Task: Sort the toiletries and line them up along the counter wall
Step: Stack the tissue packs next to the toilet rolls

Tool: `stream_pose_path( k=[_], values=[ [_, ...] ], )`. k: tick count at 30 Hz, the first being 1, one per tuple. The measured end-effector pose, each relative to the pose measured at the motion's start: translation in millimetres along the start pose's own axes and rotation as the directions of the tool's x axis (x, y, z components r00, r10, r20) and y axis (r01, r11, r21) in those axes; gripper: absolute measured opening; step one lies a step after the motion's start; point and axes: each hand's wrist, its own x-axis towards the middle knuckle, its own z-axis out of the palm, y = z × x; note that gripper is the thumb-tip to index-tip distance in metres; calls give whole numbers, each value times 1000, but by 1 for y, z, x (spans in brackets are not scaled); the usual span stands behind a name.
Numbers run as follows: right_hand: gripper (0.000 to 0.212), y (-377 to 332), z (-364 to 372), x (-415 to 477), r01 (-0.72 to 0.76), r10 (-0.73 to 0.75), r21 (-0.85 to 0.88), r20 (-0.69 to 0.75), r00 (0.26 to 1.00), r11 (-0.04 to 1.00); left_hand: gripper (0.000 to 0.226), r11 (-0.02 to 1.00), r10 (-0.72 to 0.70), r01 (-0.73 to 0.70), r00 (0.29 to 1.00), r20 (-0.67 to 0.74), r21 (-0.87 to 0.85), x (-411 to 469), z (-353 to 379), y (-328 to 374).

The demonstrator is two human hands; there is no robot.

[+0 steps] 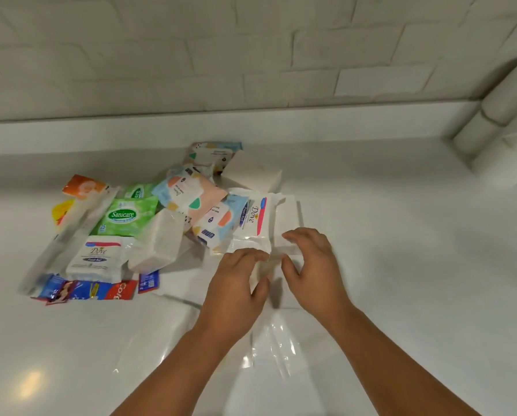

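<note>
A heap of toiletries lies on the white counter (pixel 401 235). It holds two Dove packs (pixel 256 217) (pixel 96 259), a green Sanicare wipes pack (pixel 123 216), pastel wipes packs (pixel 188 193), a white tissue pack (pixel 158 244), a white box (pixel 252 172) and Colgate sachets (pixel 101 289). In front of the heap's right end, my left hand (pixel 236 289) and my right hand (pixel 314 265) both grip a clear-wrapped white pack (pixel 273 340). It runs from between my fingers back under my wrists. The fingers hide its middle.
The tiled wall (pixel 251 55) and a low white ledge (pixel 191 127) run along the counter's back. Stacked toilet paper rolls (pixel 503 130) stand at the back right. An orange sachet (pixel 83 184), a yellow sachet (pixel 60 211) and a long clear package (pixel 71 229) lie at the heap's left.
</note>
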Motion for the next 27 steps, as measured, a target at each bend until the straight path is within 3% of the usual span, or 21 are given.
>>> stream_pose_path(
  k=[4, 9, 18, 22, 27],
  values=[
    [43, 4, 6, -1, -114, 112, -25, -87, 990, 993, 38, 1000, 7, -7, 999, 49, 13, -7, 6, -5],
    [47, 8, 11, 12, -333, 333, 41, -13, 943, 942, 55, 1000, -10, 8, 994, 105, 24, -9, 19, 3],
    [27, 4, 8, 25, -418, 416, -7, 101, 904, 909, 67, 995, -54, 62, 993, 105, -74, -14, 35, 12],
    [25, 15, -1, 35, -467, 466, -1, 53, 883, 884, 70, 998, 7, 4, 980, 197, -55, -14, 38, 15],
    [36, 27, -20, 50, -535, 536, 38, -3, 844, 844, 68, 998, 0, 11, 984, 181, -61, -11, 38, 19]
  ],
)
